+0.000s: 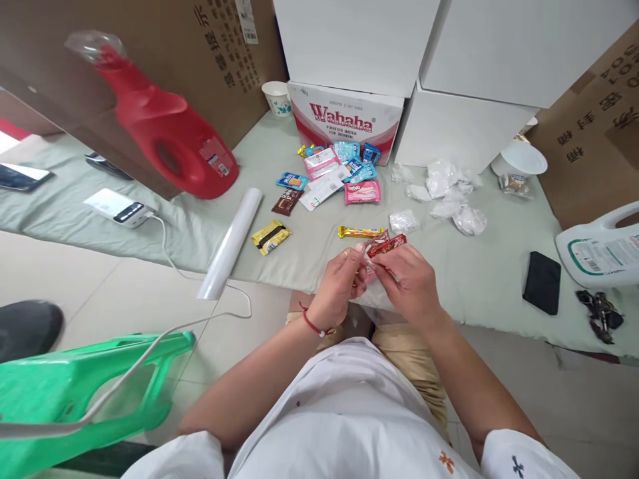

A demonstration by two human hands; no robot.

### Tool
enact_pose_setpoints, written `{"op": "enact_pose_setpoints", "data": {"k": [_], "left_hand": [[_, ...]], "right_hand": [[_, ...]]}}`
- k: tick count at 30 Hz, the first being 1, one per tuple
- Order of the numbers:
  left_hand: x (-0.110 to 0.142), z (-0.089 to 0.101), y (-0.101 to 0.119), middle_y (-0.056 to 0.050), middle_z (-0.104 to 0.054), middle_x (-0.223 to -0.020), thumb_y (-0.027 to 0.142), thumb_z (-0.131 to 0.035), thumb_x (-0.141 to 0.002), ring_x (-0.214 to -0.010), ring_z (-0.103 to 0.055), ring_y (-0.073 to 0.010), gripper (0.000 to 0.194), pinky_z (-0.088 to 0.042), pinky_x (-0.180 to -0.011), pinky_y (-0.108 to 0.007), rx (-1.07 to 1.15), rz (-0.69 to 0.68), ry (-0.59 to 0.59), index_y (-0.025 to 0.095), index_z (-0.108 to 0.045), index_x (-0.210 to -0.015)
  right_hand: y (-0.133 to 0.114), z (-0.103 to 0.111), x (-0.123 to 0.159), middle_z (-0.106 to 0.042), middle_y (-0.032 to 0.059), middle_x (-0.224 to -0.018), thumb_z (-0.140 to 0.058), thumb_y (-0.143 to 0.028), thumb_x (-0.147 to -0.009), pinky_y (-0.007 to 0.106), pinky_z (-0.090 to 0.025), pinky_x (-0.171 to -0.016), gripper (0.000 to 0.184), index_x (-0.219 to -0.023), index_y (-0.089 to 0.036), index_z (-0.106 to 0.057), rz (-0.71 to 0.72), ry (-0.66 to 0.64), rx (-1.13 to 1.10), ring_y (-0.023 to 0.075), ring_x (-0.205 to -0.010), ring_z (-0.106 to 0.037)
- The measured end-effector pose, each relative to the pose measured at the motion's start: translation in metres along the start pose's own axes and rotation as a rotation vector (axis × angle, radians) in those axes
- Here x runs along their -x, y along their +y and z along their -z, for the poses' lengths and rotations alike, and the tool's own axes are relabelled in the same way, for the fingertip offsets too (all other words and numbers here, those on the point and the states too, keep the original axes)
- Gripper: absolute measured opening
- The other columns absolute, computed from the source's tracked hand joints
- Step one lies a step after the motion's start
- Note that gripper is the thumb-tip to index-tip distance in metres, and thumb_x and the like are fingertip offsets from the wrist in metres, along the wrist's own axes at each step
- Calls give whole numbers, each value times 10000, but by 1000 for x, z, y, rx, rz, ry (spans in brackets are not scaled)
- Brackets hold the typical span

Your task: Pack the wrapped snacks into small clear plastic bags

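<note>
My left hand (335, 283) and my right hand (413, 278) meet at the table's front edge, fingertips pinched close together. Between them is a small red snack packet (390, 245), along with a brownish-pink wrapper (375, 242). The right fingers close round the red packet, while the left thumb and fingers pinch the wrapper's edge. Below the fingers, clear plastic film seems to hang; its shape is partly hidden. Just beyond lies a yellow snack bar (360, 232). Farther back, a pile includes a pink nabati wafer packet (362, 193), several blue packets (360, 171) and a brown cocoa packet (287, 201).
A gold packet (271, 237) and a white roll (230, 243) lie left. Crumpled clear wrappers (452, 193) sit right of the pile. A red jug (170, 133), Wahaha carton (347, 120), black wallet-like object (542, 283) and white jug (602, 246) surround the space. A cable (164, 342) crosses a green stool (74, 372).
</note>
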State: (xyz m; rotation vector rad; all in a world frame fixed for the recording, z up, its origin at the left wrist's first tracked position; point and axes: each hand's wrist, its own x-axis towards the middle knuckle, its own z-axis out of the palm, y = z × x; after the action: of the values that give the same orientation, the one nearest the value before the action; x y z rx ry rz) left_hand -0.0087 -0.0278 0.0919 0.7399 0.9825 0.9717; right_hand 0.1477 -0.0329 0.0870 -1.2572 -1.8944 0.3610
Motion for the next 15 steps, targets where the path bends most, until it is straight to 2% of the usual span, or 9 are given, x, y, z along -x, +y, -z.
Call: {"op": "enact_pose_setpoints", "data": {"k": [3, 6, 10, 15], "left_hand": [[-6, -4, -2, 43, -533, -629, 665, -785, -714, -477, -472, -59, 538, -258, -429, -187, 83, -1, 39, 196, -526, -756], [-6, 0, -9, 39, -524, -634, 646, -734, -756, -467, -454, -52, 496, -225, -411, -186, 134, 9, 100, 187, -544, -751], [1, 0, -16, 58, -497, -608, 467, -849, -665, -457, -386, -26, 420, -216, -422, -182, 123, 18, 80, 173, -551, -702], [4, -6, -16, 19, -596, -678, 472, -895, -629, -496, -400, -28, 426, -231, -443, -186, 114, 12, 56, 146, -672, -787]], "right_hand": [[-2, 2, 7, -729, 52, -856, -591, -320, -1007, 354, -473, -774, 192, -921, -269, -755, 44, -10, 44, 220, -840, -601], [2, 6, 11, -713, 41, -843, -598, -362, -1006, 330, -485, -712, 192, -932, -265, -745, -70, 7, -61, 200, -781, -614], [6, 8, 16, -686, 27, -838, -631, -365, -986, 293, -461, -625, 165, -939, -246, -737, -185, 27, -148, 156, -667, -575], [3, 1, 20, -712, 38, -866, -597, -295, -994, 306, -499, -695, 156, -974, -256, -747, -127, -5, -121, 178, -756, -636]]}}
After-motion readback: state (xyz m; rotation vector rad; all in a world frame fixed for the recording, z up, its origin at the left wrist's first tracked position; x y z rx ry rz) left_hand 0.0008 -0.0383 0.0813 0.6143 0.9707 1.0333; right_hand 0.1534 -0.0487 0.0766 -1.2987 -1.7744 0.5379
